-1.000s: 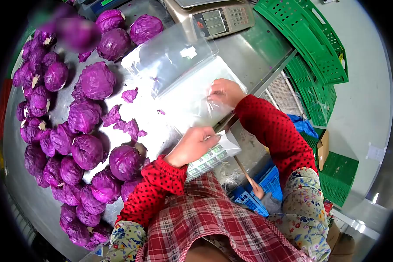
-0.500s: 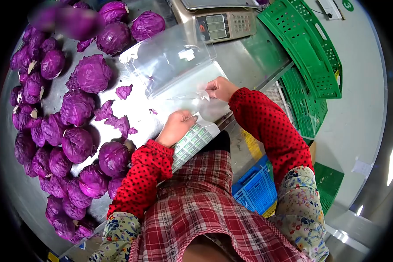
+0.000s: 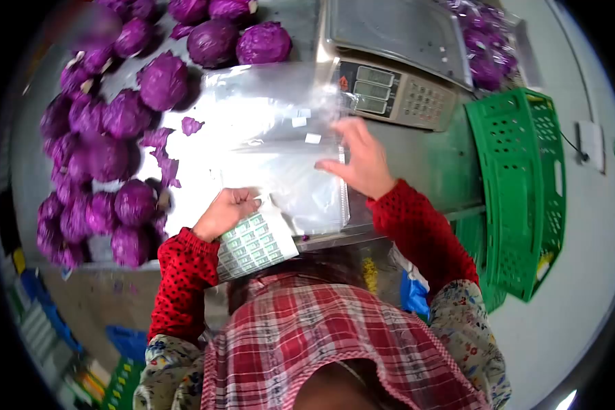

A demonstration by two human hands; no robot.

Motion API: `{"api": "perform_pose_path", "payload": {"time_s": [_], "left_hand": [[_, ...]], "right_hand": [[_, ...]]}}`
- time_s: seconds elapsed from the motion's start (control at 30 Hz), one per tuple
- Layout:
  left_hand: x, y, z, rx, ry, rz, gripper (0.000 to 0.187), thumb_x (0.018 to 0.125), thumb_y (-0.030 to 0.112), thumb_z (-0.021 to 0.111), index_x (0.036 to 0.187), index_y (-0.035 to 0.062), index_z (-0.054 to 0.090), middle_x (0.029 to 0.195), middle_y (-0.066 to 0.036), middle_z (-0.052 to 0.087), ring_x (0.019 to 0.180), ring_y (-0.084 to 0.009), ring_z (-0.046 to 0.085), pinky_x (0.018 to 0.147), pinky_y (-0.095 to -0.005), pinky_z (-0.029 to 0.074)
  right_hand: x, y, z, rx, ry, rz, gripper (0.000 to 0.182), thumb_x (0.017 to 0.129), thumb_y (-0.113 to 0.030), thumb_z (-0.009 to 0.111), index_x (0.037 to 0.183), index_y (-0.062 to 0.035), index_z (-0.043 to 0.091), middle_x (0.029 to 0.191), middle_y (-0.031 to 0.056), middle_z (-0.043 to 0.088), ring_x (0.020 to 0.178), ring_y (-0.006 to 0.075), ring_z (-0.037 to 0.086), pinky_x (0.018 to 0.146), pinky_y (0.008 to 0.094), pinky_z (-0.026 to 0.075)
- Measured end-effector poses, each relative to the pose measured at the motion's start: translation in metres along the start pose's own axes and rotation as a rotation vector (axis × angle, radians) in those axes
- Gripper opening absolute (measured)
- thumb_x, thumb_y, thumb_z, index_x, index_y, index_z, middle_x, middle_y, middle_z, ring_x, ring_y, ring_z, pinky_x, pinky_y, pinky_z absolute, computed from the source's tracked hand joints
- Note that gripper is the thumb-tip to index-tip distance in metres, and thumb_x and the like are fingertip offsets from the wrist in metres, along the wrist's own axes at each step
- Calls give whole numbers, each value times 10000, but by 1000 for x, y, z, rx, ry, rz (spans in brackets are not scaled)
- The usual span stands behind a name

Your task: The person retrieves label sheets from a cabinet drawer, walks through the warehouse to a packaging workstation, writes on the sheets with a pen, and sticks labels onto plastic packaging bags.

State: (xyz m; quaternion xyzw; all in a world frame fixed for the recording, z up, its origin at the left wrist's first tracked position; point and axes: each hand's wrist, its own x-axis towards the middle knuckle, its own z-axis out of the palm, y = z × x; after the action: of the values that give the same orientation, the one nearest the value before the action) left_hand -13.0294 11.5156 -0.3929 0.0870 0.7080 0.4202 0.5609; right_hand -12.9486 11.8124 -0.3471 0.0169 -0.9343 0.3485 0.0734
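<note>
My left hand pinches the top edge of a sheet of stickers, printed with rows of small green and white labels. The sheet hangs at the table's front edge, close to my apron. My right hand is raised over a stack of clear plastic bags, thumb and fingers spread apart. Small white labels show on the bags just left of its fingertips. Nothing shows between those fingers, which are slightly blurred.
Many red cabbages cover the left and back of the metal table, with torn leaves beside them. A weighing scale stands behind the bags. Bagged cabbages lie beyond it. A green crate is at the right.
My right hand has lifted off the bag's near edge, moved toward the scale and opened. My left hand still grips the sticker sheet. The camera view has turned.
</note>
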Motion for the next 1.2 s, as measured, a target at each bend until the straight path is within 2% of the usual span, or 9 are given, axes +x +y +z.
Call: {"api": "perform_pose_path", "payload": {"time_s": [0.13, 0.2, 0.23, 0.37, 0.5, 0.77, 0.87, 1.0, 1.2], "left_hand": [[-4, 11, 21, -57, 248, 5, 335, 919, 151, 614, 1163, -78, 622, 854, -92, 692, 716, -130, 618, 687, -283, 518], [-4, 11, 22, -23, 258, 39, 303, 916, 154, 618, 1117, -72, 642, 838, -84, 685, 710, -115, 597, 681, -275, 502], [-10, 17, 25, -11, 279, 92, 276, 917, 160, 620, 1063, -70, 663, 804, -67, 676, 692, -101, 578, 663, -269, 489], [-68, 67, 42, -222, 357, 154, 223, 936, 164, 611, 819, -24, 637, 688, 36, 584, 630, -34, 485, 573, -229, 396], [-97, 78, 59, -342, 551, 192, 206, 926, 161, 619, 818, -13, 643, 710, 44, 575, 633, -34, 463, 582, -225, 382], [-105, 42, 86, -368, 772, 222, 181, 924, 142, 610, 815, 0, 637, 709, 46, 590, 622, -21, 487, 576, -204, 379], [-102, 31, 95, -369, 738, 200, 212, 917, 175, 614, 784, 11, 631, 687, 50, 573, 593, -23, 467, 556, -205, 368], [-94, -7, 111, -474, 713, 244, 202, 886, 175, 654, 772, 8, 649, 664, 29, 578, 587, -51, 483, 549, -234, 393], [-84, -46, 141, -557, 742, 165, 180, 884, 150, 642, 816, -16, 656, 703, 10, 603, 613, -61, 514, 571, -239, 421]], "right_hand": [[72, 41, -4, -432, -8, -241, 456, 754, -206, 710, 1175, -87, 581, 1211, 173, 537, 1050, 313, 577, 828, 408, 506], [119, 66, -8, -452, 208, -202, 434, 792, -223, 690, 1176, -60, 571, 1012, 149, 645, 937, 335, 594, 817, 440, 481], [119, 53, -15, -182, 286, -181, 375, 796, -215, 698, 1122, -53, 609, 946, 107, 675, 894, 255, 656, 799, 392, 504], [31, -4, -23, 397, -523, -109, 304, 815, -209, 740, 1013, -51, 571, 1091, 90, 641, 949, 176, 619, 817, 345, 508], [-25, -25, -24, 1065, -795, 261, 388, 775, -87, 782, 865, -82, 405, 1098, 165, 605, 983, 174, 589, 872, 306, 501], [-50, -39, -53, 597, -680, -238, 205, 792, 5, 713, 955, 7, 588, 918, 92, 645, 831, 145, 637, 739, 285, 524], [-64, -49, -48, 573, -574, -240, 228, 782, 2, 704, 1001, 26, 644, 856, 105, 650, 757, 186, 649, 702, 283, 517], [-86, -46, -38, 371, -487, -511, 193, 744, 7, 711, 935, 7, 678, 783, 135, 625, 712, 268, 628, 615, 319, 490], [-121, -36, -26, 275, -313, -682, 164, 726, -2, 724, 882, -25, 680, 766, 100, 610, 682, 242, 623, 581, 322, 490]]}}
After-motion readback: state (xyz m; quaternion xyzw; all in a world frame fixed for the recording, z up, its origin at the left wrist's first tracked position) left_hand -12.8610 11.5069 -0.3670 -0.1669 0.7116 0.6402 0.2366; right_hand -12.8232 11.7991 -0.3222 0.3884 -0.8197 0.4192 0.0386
